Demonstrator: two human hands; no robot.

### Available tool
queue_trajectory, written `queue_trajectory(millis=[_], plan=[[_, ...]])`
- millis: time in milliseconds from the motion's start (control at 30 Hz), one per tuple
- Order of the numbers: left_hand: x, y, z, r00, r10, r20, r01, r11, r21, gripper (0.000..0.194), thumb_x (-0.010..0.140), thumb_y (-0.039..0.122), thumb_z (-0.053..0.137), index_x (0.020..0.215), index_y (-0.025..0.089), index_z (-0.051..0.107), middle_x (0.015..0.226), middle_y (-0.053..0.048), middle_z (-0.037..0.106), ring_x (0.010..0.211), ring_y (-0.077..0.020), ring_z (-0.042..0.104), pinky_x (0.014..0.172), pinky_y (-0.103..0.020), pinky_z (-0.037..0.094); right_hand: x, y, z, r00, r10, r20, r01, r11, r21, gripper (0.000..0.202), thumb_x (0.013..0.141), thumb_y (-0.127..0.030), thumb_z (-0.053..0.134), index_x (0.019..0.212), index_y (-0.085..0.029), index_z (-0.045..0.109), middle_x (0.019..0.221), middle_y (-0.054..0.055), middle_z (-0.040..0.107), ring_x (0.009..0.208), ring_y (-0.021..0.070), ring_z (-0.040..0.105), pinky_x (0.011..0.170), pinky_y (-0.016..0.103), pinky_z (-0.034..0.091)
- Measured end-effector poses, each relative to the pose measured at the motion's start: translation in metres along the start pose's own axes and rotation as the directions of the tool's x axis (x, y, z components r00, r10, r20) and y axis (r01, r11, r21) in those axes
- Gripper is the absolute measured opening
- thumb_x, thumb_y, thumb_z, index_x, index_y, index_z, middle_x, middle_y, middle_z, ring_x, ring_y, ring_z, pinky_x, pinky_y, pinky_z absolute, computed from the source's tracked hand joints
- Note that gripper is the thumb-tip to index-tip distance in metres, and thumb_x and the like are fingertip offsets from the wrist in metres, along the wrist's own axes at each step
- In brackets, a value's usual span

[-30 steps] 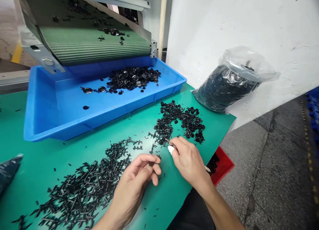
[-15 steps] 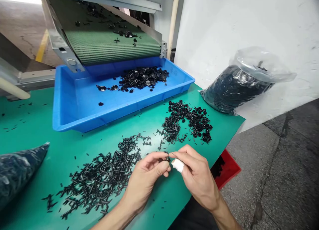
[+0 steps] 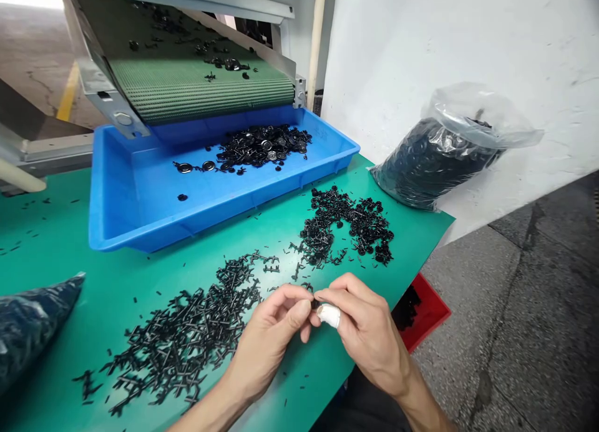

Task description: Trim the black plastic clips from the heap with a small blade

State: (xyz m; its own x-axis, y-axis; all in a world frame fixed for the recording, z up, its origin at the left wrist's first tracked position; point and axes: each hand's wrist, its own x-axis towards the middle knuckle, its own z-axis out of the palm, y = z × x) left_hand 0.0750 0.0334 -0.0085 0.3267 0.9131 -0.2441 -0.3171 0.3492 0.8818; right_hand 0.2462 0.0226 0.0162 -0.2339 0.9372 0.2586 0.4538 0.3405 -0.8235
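Note:
My left hand [image 3: 276, 332] pinches a small black part [image 3: 315, 303] between thumb and fingertips above the green table [image 3: 262, 229]. My right hand [image 3: 367, 332], its thumb wrapped in white tape [image 3: 329, 315], closes on the same part from the right, and the fingertips of both hands meet. Most of the part is hidden by the fingers. To the left lies a pile of thin, branched black pieces [image 3: 187, 332]. Beyond my hands is a second pile of small black parts [image 3: 346, 223], many of them round.
A blue tray [image 3: 154, 223] with black parts stands under a green conveyor belt [image 3: 201, 85]. A filled clear bag [image 3: 435, 160] leans on the white wall [image 3: 397, 39]. Another bag [image 3: 35, 326] lies at left. A red bin [image 3: 433, 313] sits below the table's right edge.
My right hand's fingertips and taped thumb have come closer to my left fingertips and now close around the small part. The whole view has shifted slightly.

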Motion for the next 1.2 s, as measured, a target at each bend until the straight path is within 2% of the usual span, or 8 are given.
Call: queue_trajectory(millis=[167,333,467,700,867,967,1100,1200], plan=[[0.002,-0.001,0.0,0.997,0.0,-0.072,-0.003,0.999,-0.046,0.017,0.082,0.031,0.074,0.094,0.022,0.066,0.076,0.0,0.069,0.064,-0.0127,0.059,0.059,-0.024,0.043,-0.007,-0.002,-0.007,0.996,0.037,0.083,-0.036,0.999,-0.01,0.045,0.09,-0.006,0.039,0.124,-0.025,0.061,0.097,0.004,0.056,0.083,0.0147,0.056,0.072,0.028,0.047],[0.001,-0.002,-0.003,0.993,-0.015,-0.118,0.024,0.997,0.08,0.021,0.08,0.032,0.076,0.095,0.019,0.072,0.072,-0.001,0.068,0.066,-0.0137,0.058,0.066,-0.027,0.044,-0.015,-0.001,-0.007,0.999,0.034,0.033,-0.028,0.983,-0.18,0.046,0.091,-0.004,0.035,0.124,-0.024,0.061,0.088,0.003,0.059,0.076,0.0157,0.058,0.068,0.028,0.047],[0.0,-0.002,-0.002,0.993,-0.013,-0.118,0.019,0.998,0.053,0.023,0.079,0.032,0.076,0.099,0.02,0.074,0.071,0.0,0.069,0.065,-0.0148,0.06,0.068,-0.029,0.047,-0.017,-0.009,-0.002,1.0,-0.016,0.019,0.022,0.94,-0.339,0.043,0.092,-0.005,0.034,0.122,-0.02,0.062,0.087,0.006,0.06,0.078,0.019,0.059,0.068,0.031,0.049],[0.0,0.0,0.001,0.994,-0.013,-0.112,0.015,1.0,0.023,0.018,0.078,0.032,0.076,0.091,0.019,0.073,0.068,-0.001,0.071,0.064,-0.0154,0.062,0.068,-0.029,0.049,-0.015,-0.014,0.009,1.0,-0.022,-0.01,0.017,0.922,-0.386,0.04,0.092,-0.006,0.032,0.114,-0.014,0.064,0.083,0.007,0.059,0.074,0.0198,0.059,0.064,0.031,0.049],[0.0,0.002,0.002,0.991,0.011,-0.133,0.006,0.992,0.124,0.019,0.077,0.033,0.076,0.089,0.019,0.072,0.069,0.0,0.069,0.065,-0.0158,0.061,0.066,-0.028,0.049,-0.018,-0.015,0.021,0.996,-0.032,-0.088,-0.011,0.894,-0.448,0.035,0.093,-0.008,0.033,0.108,-0.016,0.063,0.08,0.006,0.06,0.07,0.0196,0.059,0.062,0.03,0.044],[-0.002,0.004,0.003,0.991,0.037,-0.125,-0.011,0.979,0.203,0.019,0.079,0.035,0.073,0.092,0.02,0.071,0.068,0.0,0.067,0.065,-0.0161,0.06,0.065,-0.028,0.048,-0.015,-0.017,0.021,0.994,0.056,-0.096,-0.092,0.9,-0.426,0.031,0.09,-0.007,0.033,0.091,-0.019,0.062,0.077,0.004,0.06,0.067,0.0187,0.058,0.06,0.03,0.039],[-0.002,0.007,0.005,0.99,0.054,-0.13,-0.018,0.965,0.261,0.022,0.08,0.038,0.07,0.092,0.02,0.07,0.066,0.0,0.066,0.063,-0.0173,0.059,0.063,-0.029,0.047,-0.002,-0.015,0.011,0.965,0.251,0.074,-0.232,0.951,-0.203,0.025,0.085,-0.005,0.04,0.074,-0.022,0.054,0.064,-0.004,0.056,0.057,0.0121,0.051,0.055,0.024,0.033],[0.0,0.009,0.005,0.985,0.036,-0.167,0.009,0.965,0.26,0.021,0.081,0.039,0.068,0.089,0.02,0.068,0.066,0.0,0.066,0.061,-0.0173,0.058,0.063,-0.03,0.046,0.007,-0.008,0.004,0.948,0.294,0.123,-0.273,0.948,-0.166,0.026,0.084,-0.003,0.04,0.07,-0.022,0.052,0.058,-0.007,0.05,0.053,0.0098,0.045,0.052,0.022,0.03]])
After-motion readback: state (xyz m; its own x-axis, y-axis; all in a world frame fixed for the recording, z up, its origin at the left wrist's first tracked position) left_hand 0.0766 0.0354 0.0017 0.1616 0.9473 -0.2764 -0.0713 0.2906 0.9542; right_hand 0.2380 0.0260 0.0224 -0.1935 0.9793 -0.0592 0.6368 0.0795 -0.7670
